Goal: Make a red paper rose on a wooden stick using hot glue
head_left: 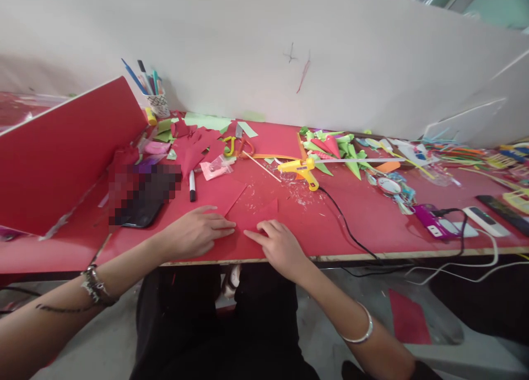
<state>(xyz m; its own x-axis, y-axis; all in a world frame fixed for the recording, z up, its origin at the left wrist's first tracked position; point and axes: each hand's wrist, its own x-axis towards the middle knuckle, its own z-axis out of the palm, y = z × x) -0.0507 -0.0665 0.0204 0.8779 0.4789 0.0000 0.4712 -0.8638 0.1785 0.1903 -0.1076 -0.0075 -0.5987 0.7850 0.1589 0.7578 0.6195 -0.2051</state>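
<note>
Stretched fingers (225, 224) of the left hand (192, 234) point right at the centre of the frame, lying nearly flat and close together, the uppermost a little apart; its thumb is hard to make out. Facing them, the right hand (283, 250) extends one digit leftward, its other visible fingers bent and bunched above; I cannot tell whether either hand pinches anything. Beneath the fingertips, just below the frame's centre, lies red paper (243, 217), its outline mostly lost against the equally red table (351, 226) and partly covered by both hands. Wrists are low, backs of the hands upward; the forearms slant in from the lower left and lower right, both cut off by the frame. A bracelet (96, 286) circles the left wrist, a silver bangle (363, 330) the right forearm. Farther up, right of centre, a yellow glue gun (303, 171) lies before green and red paper cones (334, 148). Left of centre are a marker (192, 186) and a dark phone (144, 206), its upper part pixelated.
</note>
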